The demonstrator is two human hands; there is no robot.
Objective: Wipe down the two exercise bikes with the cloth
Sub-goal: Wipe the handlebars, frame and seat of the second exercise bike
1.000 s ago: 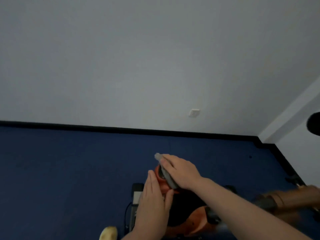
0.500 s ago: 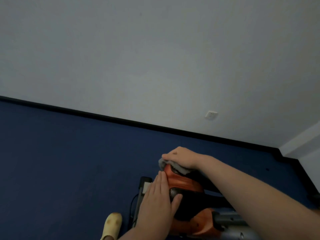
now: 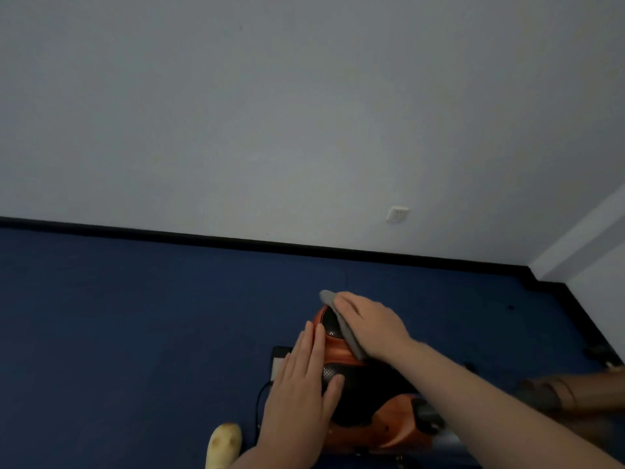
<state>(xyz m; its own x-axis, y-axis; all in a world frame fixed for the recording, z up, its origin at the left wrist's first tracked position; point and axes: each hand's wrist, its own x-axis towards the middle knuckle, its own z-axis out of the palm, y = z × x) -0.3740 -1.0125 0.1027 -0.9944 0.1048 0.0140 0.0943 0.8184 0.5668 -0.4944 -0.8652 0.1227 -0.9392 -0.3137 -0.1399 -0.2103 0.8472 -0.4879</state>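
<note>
An orange and black exercise bike (image 3: 389,431) fills the bottom middle of the head view, seen from above. A grey cloth (image 3: 346,331) lies over the top of its housing. My right hand (image 3: 370,328) lies flat on the cloth and presses it onto the bike, fingers pointing to the far left; the thumb is hidden. My left hand (image 3: 302,390) rests flat against the housing's left side, fingers straight, thumb on the black mesh part. A brown, blurred part of another machine (image 3: 575,390) shows at the right edge.
Dark blue floor (image 3: 135,333) stretches to a black skirting and a pale wall with a socket (image 3: 397,214). A yellow shoe (image 3: 225,448) is at the bottom, left of the bike. A black base plate (image 3: 280,358) and a cable (image 3: 260,401) lie under the bike's front.
My right hand went from curled over the housing's front tip to lying flat, with the cloth drawn back along the top. My left hand stayed on the left side. The view shifted slightly.
</note>
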